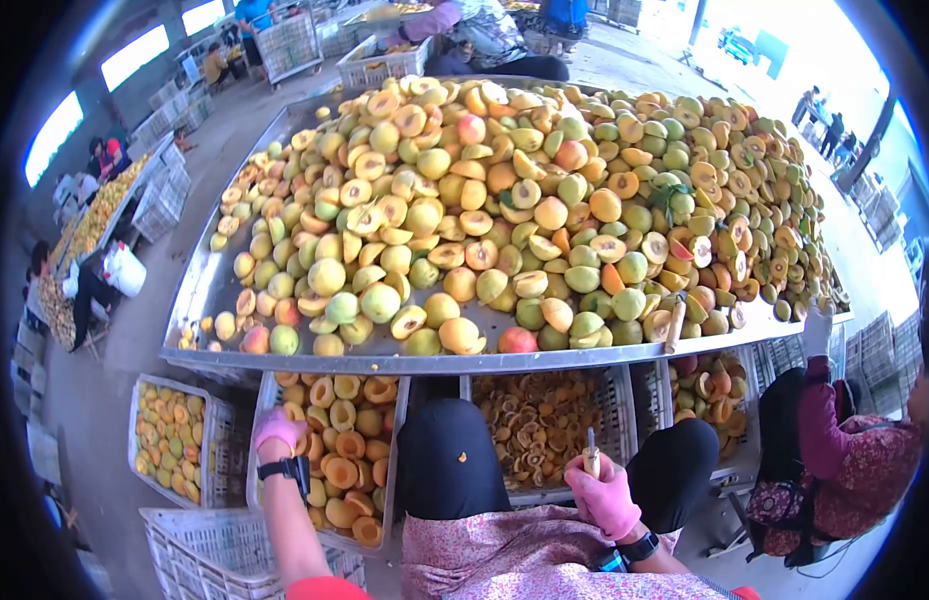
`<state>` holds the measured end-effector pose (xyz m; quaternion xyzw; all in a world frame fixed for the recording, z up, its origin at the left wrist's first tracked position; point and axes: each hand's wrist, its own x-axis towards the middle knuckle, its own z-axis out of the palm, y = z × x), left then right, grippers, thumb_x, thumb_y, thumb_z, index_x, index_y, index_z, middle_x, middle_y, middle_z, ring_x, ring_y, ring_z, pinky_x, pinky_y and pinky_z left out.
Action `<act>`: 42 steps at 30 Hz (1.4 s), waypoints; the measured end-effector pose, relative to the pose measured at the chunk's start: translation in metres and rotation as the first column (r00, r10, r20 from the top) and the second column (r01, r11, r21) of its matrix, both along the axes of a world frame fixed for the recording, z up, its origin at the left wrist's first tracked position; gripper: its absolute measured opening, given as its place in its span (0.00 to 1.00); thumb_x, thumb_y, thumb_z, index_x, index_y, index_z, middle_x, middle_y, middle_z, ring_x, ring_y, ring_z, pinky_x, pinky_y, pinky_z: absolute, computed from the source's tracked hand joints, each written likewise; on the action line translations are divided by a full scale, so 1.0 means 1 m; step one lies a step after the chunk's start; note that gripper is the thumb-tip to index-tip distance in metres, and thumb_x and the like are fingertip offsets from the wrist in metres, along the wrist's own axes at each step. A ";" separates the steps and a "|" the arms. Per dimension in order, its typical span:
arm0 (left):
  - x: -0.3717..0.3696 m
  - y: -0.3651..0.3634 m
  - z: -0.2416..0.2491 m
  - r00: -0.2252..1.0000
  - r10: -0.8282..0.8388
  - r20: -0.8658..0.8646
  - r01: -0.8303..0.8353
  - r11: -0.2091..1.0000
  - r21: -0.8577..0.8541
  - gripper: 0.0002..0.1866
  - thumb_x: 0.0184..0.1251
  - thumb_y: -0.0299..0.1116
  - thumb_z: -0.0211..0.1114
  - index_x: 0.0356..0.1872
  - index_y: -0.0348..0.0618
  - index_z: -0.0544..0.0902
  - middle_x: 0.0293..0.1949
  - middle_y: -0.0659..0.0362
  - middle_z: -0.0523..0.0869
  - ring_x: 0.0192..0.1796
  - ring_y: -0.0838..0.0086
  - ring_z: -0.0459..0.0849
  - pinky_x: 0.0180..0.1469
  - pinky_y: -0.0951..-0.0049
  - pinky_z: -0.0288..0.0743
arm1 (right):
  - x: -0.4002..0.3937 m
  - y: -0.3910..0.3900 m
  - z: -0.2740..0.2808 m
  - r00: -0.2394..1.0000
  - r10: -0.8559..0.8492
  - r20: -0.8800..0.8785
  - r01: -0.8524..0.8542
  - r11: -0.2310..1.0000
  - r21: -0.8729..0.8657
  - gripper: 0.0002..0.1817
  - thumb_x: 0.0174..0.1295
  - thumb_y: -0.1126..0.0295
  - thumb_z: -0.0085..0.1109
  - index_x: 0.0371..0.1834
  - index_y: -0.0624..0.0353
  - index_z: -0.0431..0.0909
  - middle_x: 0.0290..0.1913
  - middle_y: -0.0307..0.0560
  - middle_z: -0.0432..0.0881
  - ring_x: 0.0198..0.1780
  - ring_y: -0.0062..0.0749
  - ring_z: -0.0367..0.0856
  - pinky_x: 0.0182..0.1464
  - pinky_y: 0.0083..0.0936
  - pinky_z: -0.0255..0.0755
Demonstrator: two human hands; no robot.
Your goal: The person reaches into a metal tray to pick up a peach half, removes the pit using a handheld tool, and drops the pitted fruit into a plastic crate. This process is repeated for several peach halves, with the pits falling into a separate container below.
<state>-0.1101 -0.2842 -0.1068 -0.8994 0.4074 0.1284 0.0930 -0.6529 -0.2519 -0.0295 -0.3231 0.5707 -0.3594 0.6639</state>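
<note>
My left hand, in a pink glove, is over the left rim of a crate of pitted orange fruit halves. Its fingers are too blurred and bunched to show whether they hold anything. In front of my right knee, my pink-gloved right hand is closed around a small wooden-handled knife, its narrow metal tip pointing up. Below and beyond that hand, a crate contains brownish fruit scraps. Halved peaches or similar fruit are heaped on the metal table ahead.
Another wooden handle rests at the table's front edge. A crate of greenish-yellow fruit stands at left, above an open white crate. A person in a purple sleeve sits close on my right. Others work around farther tables.
</note>
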 end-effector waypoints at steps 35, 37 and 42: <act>-0.324 -0.262 0.156 0.058 -0.477 -0.877 -0.199 0.855 -0.479 0.19 0.63 0.25 0.70 0.53 0.44 0.74 0.41 0.60 0.82 0.37 0.76 0.84 0.33 0.74 0.78 | -0.050 -0.020 -0.019 0.998 0.029 0.055 -0.030 0.999 0.027 0.11 0.69 0.66 0.64 0.49 0.58 0.78 0.28 0.31 0.77 0.21 0.13 0.70 0.23 0.16 0.64; -0.311 -0.208 0.150 -0.262 -0.364 -0.894 -0.159 0.930 -0.332 0.15 0.70 0.28 0.64 0.55 0.43 0.76 0.42 0.60 0.83 0.41 0.73 0.84 0.34 0.76 0.77 | -0.045 -0.021 -0.022 0.990 0.088 -0.110 -0.103 0.984 -0.144 0.14 0.70 0.61 0.64 0.48 0.60 0.78 0.26 0.35 0.78 0.24 0.18 0.73 0.28 0.23 0.68; -0.353 -0.086 0.133 -0.495 -0.131 -0.859 -0.316 0.948 0.037 0.25 0.79 0.56 0.56 0.58 0.44 0.79 0.40 0.61 0.83 0.36 0.76 0.81 0.32 0.79 0.72 | -0.036 -0.021 0.031 0.938 0.105 -0.331 -0.256 0.853 -0.454 0.17 0.72 0.61 0.63 0.55 0.60 0.74 0.32 0.54 0.83 0.31 0.48 0.84 0.34 0.38 0.75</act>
